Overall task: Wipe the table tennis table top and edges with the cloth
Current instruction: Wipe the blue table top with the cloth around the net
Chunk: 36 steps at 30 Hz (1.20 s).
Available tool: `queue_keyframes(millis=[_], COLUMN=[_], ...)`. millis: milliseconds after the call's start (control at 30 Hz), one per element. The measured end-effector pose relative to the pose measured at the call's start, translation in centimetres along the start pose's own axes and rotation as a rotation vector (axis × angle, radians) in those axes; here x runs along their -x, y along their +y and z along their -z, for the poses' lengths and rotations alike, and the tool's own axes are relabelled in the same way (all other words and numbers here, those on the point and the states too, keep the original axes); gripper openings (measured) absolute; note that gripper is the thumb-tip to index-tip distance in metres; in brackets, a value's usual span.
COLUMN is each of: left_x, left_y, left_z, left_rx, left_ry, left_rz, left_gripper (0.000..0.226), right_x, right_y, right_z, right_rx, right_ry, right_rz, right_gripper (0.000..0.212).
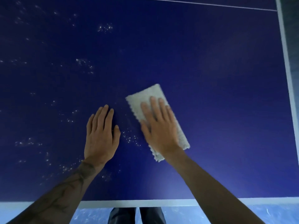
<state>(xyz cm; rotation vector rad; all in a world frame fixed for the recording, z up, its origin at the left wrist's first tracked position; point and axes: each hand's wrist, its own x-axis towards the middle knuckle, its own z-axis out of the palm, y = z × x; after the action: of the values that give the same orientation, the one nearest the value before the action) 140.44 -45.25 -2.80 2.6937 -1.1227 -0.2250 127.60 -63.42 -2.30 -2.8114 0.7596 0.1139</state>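
The dark blue table tennis table top (218,81) fills the view, with a white line along its near edge (137,203) and another down its right edge (287,65). A folded white cloth (146,97) lies flat on the top, a little right of centre. My right hand (159,126) presses on the cloth with straight fingers. Beside it, to the left, my left hand (101,136) rests flat on the bare blue surface, fingers straight. Specks of white droplets (131,138) lie between the two hands.
Patches of white droplets (84,65) dot the left half of the top. A thin white line (210,4) crosses the far right part. Below the near edge show my dark trouser legs (137,215) and a pale blue floor (186,214).
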Motion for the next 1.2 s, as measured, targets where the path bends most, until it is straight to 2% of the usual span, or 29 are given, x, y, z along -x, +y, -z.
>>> queue_keyframes(millis=[100, 200, 267, 333, 400, 433, 600, 700, 767, 867, 933, 1100, 1200], left_x=[0.0, 0.0, -0.1, 0.0, 0.1, 0.1, 0.0, 0.0, 0.1, 0.1, 0.1, 0.1, 0.1], left_y=[0.0, 0.1, 0.0, 0.1, 0.1, 0.1, 0.0, -0.2, -0.3, -0.3, -0.3, -0.3, -0.4], left_z=[0.0, 0.1, 0.0, 0.0, 0.1, 0.1, -0.1, -0.2, -0.3, -0.2, -0.2, -0.1, -0.2], left_rx=[0.028, 0.041, 0.031, 0.028, 0.025, 0.026, 0.039, 0.031, 0.028, 0.018, 0.021, 0.020, 0.014], left_ry=[0.020, 0.041, 0.042, 0.050, 0.062, 0.065, 0.076, 0.092, 0.093, 0.097, 0.095, 0.085, 0.089], left_rz=[0.010, 0.008, 0.002, 0.002, 0.001, 0.000, -0.002, -0.011, -0.019, -0.033, -0.030, -0.021, -0.023], left_gripper=[0.058, 0.057, 0.057, 0.057, 0.057, 0.057, 0.056, 0.055, 0.055, 0.055, 0.055, 0.055, 0.053], right_x=[-0.5, -3.6, -4.4, -2.0, 1.3, 2.3, -0.6, -3.6, -2.9, 1.7, 3.8, 0.9, -1.7], right_y=[2.9, 1.8, -0.9, -3.4, -3.6, -2.7, 1.6, -1.1, -3.8, -5.4, -3.8, 1.3, -0.6], right_z=[1.0, 1.1, 0.5, -0.8, -1.5, -1.5, 0.1, 0.1, -0.7, -1.9, -1.8, 0.3, 0.2], right_rx=[0.003, -0.024, -0.050, -0.038, -0.018, -0.019, 0.010, -0.023, -0.023, 0.004, 0.003, 0.023, -0.006], right_ry=[0.012, 0.073, 0.073, 0.046, 0.024, 0.021, 0.054, 0.100, 0.076, 0.045, 0.046, 0.077, 0.097], right_rz=[-0.213, -0.308, -0.253, -0.063, 0.077, 0.085, -0.212, -0.291, -0.192, 0.054, 0.073, -0.278, -0.345], right_gripper=[0.064, 0.065, 0.065, 0.065, 0.064, 0.064, 0.066, 0.067, 0.068, 0.065, 0.063, 0.065, 0.066])
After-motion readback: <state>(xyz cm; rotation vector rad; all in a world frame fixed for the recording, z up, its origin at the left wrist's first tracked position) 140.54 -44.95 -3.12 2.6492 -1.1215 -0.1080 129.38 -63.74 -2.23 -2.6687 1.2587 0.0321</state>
